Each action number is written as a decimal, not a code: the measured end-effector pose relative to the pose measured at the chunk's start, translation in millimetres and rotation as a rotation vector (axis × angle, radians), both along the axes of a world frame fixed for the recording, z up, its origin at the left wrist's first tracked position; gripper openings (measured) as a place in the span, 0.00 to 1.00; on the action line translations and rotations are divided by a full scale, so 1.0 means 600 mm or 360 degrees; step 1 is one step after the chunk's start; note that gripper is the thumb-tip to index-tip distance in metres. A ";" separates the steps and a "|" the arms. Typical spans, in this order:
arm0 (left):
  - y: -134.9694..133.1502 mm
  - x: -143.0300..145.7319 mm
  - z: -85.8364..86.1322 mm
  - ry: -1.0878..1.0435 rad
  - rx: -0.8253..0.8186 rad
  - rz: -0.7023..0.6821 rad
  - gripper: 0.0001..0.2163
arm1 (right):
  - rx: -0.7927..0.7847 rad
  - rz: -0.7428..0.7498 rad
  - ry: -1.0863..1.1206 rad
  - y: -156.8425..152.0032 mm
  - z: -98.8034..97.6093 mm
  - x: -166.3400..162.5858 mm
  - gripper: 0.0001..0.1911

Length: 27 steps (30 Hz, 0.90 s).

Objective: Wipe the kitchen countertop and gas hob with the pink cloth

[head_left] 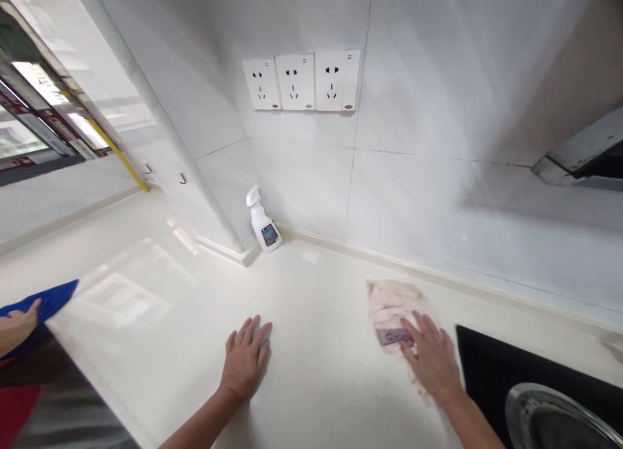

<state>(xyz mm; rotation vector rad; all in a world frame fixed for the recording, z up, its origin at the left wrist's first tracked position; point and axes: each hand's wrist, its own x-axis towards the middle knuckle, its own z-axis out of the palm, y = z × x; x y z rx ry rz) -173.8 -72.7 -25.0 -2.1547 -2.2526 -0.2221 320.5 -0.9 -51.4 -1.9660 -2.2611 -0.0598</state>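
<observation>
The white countertop (316, 377) bears a pale cloth (389, 303) under the right hand (431, 358), a black cooktop (491, 364) just right of it, and a spray bottle (263, 223) well beyond the flat left hand (246, 361).

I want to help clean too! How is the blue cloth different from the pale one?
The blue cloth is deep blue; the pale cloth is whitish pink with a grey label. The blue cloth is at the left edge of the counter, under another person's hand; the pale cloth lies flat by the cooktop, under the right hand. Both have a hand on them.
</observation>
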 end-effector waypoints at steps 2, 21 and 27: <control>0.000 -0.001 -0.001 -0.0007 0.0009 -0.0002 0.23 | 0.0009 -0.0282 -0.0064 0.030 0.001 0.037 0.31; 0.001 0.006 -0.002 -0.0066 0.0036 0.0005 0.23 | -0.0016 -0.0825 0.0020 0.142 0.042 -0.002 0.33; 0.003 0.006 -0.001 -0.0054 0.0045 -0.0004 0.23 | -0.0127 -0.0775 0.0087 0.136 0.052 -0.112 0.35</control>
